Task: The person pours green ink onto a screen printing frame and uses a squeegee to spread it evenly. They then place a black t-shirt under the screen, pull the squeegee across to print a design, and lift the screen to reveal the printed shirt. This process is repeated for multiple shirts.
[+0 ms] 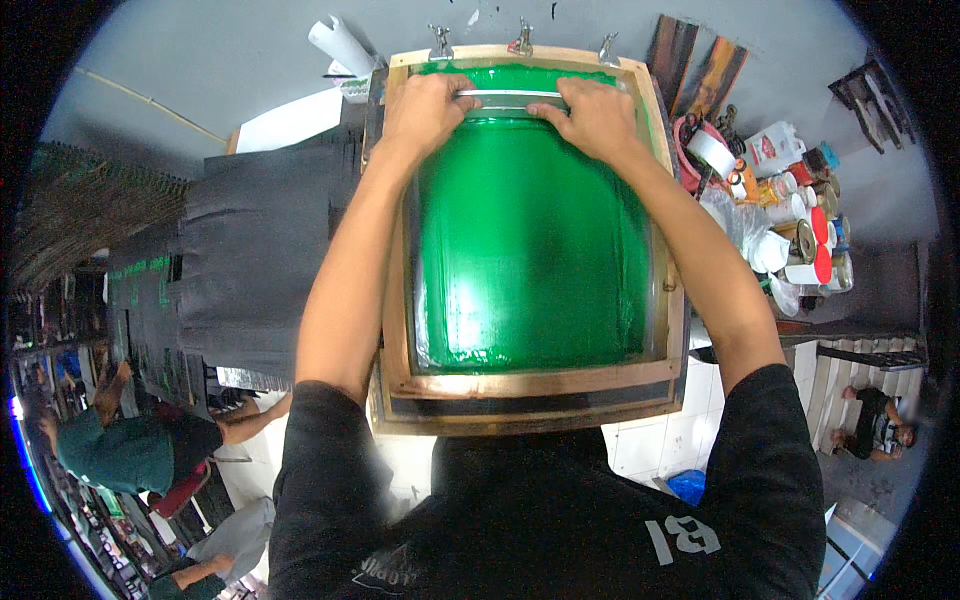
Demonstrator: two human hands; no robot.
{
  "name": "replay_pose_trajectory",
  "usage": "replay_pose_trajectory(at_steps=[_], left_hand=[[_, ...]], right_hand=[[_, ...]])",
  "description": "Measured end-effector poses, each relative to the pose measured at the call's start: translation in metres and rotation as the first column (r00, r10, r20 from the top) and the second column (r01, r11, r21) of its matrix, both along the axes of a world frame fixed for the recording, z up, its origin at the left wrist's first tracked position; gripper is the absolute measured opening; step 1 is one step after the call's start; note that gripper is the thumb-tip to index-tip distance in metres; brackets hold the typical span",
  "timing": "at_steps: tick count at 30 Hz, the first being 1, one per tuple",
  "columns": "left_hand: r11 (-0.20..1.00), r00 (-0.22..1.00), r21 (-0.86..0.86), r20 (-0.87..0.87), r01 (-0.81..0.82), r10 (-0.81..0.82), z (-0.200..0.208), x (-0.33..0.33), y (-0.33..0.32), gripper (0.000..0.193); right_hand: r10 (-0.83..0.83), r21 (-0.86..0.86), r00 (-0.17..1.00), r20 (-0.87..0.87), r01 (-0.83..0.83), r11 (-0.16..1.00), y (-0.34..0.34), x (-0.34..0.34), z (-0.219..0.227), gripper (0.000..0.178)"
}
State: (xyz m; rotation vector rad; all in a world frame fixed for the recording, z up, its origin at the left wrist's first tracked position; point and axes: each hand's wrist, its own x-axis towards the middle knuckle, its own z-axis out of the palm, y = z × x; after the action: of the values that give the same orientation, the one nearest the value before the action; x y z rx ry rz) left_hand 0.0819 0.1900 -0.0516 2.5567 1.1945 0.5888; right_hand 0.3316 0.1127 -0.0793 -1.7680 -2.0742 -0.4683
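A wood-edged printing screen [530, 384] lies in front of me, its mesh coated with wet green ink [535, 240]. Across its far end rests a squeegee [512, 99] with a pale, straight bar. My left hand [425, 112] grips the left end of the squeegee, thumb on the near side. On the other end my right hand [598, 115] is closed in the same way, its thumb pressed along the near face. A thicker band of green ink shows beyond the squeegee, by the far rail. The squeegee's lower edge is partly hidden by the hands and ink.
Metal clamps [521, 40] stand along the screen's far rail. Jars, tubs and bottles [800, 220] crowd the right side. Dark sheets [255, 250] lie to the left, near a white roll [340, 45]. Other people [125, 445] are at lower left, and one person sits at far right.
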Motion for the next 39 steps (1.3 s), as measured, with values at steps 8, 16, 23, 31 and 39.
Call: replay_pose_trajectory(at_steps=[8, 16, 23, 31, 39], left_hand=[[0.992, 0.998, -0.125, 0.059, -0.017, 0.024, 0.01, -0.024, -0.092, 0.03], [0.997, 0.991, -0.057, 0.128, 0.048, -0.041, -0.001, -0.069, -0.204, 0.02], [0.985, 0.992, -0.157, 0.111, 0.074, -0.057, 0.007, -0.097, -0.295, 0.017], [1.0, 0.996, 0.008, 0.089, -0.014, 0.014, -0.045, -0.141, -0.331, 0.112], [0.844, 0.953, 0.52, 0.299, -0.133, -0.035, -0.044, -0.168, -0.317, 0.122]], right_hand=[[0.07, -0.052, 0.996, -0.05, -0.073, 0.996, -0.081, -0.02, 0.001, 0.055], [0.106, -0.105, 0.988, -0.117, -0.118, 0.987, -0.194, -0.061, 0.007, 0.044], [0.12, -0.147, 0.986, -0.112, -0.136, 0.98, -0.288, -0.087, -0.002, 0.037], [0.119, -0.088, 0.991, -0.061, -0.125, 0.988, -0.316, -0.093, -0.011, 0.028], [0.23, 0.214, 0.963, -0.14, -0.197, 0.957, -0.307, -0.077, 0.053, 0.031]])
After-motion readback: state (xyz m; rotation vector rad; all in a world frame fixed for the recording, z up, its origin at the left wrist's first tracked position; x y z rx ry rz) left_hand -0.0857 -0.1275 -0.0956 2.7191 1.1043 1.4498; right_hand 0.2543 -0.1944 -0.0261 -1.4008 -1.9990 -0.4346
